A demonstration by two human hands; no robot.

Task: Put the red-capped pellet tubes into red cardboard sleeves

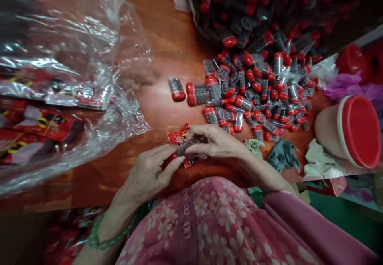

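Observation:
My left hand (pixel 151 168) pinches the red end of a small clear plastic tube (pixel 184 148) that looks dark inside. The tube's other end is between the fingers and thumb of my right hand (pixel 211 138), which partly hide it. Beneath both hands lies a red printed packet (pixel 175 136), mostly covered. Just beyond them, a red-capped tube with dark beads (pixel 176 89) rests by itself on the table. To its right, several similar bead-filled tubes (pixel 199 94) lie side by side.
A large pile of red-capped clear tubes (pixel 257 81) spreads from a dark container at the back right. Clear plastic bags (pixel 125 109) and red printed packets (pixel 44 123) cover the left. A red-lidded tub (pixel 332 127) and crumpled cloths (pixel 284 155) are at right.

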